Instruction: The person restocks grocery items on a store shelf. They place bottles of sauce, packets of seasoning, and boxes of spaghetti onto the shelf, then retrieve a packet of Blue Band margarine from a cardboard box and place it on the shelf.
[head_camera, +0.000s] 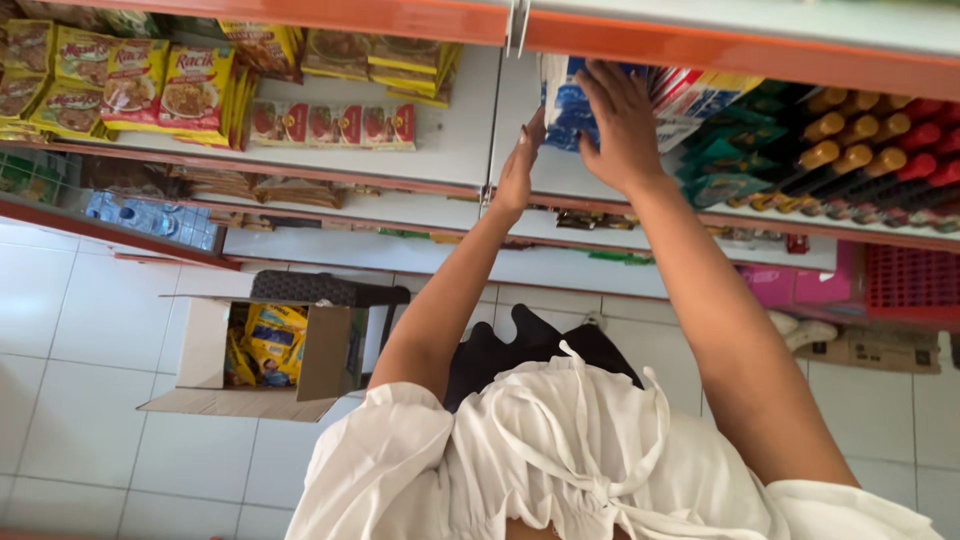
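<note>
Both my arms reach up to a white store shelf. My right hand lies flat on the front of a blue-and-white packet that stands upright in a row of similar packets. My left hand presses its fingertips against the left edge of the same packet, fingers straight. To the right of the packets stand green pouches and rows of bottles with gold and red caps.
Yellow and red seasoning sachets hang and lie on the shelf to the left. An open cardboard box with yellow packets stands on the white tiled floor below. A red plastic crate sits at lower right.
</note>
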